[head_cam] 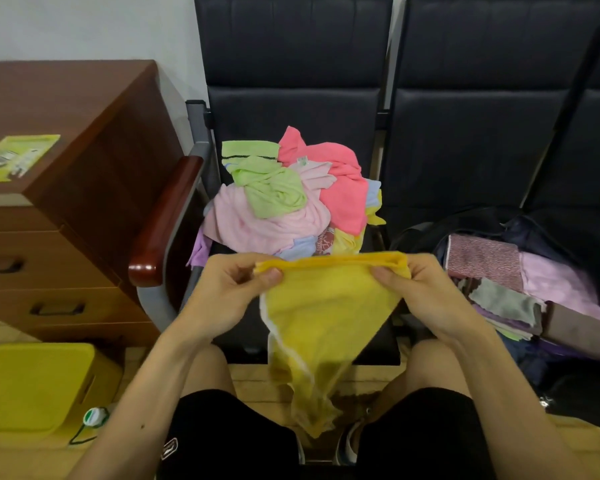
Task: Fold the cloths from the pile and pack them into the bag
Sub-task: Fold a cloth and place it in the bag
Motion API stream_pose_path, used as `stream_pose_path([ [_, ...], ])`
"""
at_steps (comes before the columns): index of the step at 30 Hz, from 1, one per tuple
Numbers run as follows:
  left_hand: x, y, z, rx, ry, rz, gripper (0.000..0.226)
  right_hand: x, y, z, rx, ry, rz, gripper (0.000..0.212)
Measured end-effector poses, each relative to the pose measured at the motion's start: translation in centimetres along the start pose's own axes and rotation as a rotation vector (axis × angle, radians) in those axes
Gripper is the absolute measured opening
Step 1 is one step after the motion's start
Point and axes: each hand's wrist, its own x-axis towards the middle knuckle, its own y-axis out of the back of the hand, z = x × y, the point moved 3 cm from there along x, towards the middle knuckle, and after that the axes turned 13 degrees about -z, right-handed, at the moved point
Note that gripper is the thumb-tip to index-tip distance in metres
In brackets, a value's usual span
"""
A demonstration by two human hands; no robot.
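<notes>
A person is holding a soft yellow terry cloth (326,317) up by its folded top edge, just in front of the black padded seat (291,109) that is serving as the landmark here. The left hand (232,292) is pinching the cloth's left corner between thumb and curled fingers, and the right hand (420,292) is pinching the right corner the same way; the two hands are sitting apart, with the top edge stretched between them. The rest of the cloth is hanging down in a point between the person's knees.

On that seat a loose pile of pink, green, coral and pale blue cloths (288,199) is lying heaped. To the right of the seat, on the neighbouring seat, an open dark fabric bag (492,220) is holding flat folded cloths (520,275) in pink, lilac and grey. To the left of the seat a brown wooden drawer cabinet (66,188) is standing, with a yellow plastic box (32,386) on the floor beside it.
</notes>
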Motion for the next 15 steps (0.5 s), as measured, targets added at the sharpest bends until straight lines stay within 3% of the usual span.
stream_pose_path([
  [3, -0.4, 0.6, -0.4, 0.013, -0.048, 0.219, 0.024, -0.2, -1.9, -2.2, -0.173, 0.112, 0.003, 0.064],
  [8, -0.9, 0.1, -0.6, 0.119, -0.105, 0.277, 0.029, -0.6, -2.7, -2.2, -0.227, 0.128, 0.049, 0.081],
  [12, -0.8, -0.9, -0.6, 0.182, -0.142, 0.334, 0.025, -1.0, -2.3, -2.6, -0.261, 0.174, 0.080, 0.076],
  [15, -0.6, -1.6, -0.4, 0.150, -0.153, 0.327, 0.019, -1.1, -1.9, -2.5, -0.214, 0.194, 0.140, 0.045],
])
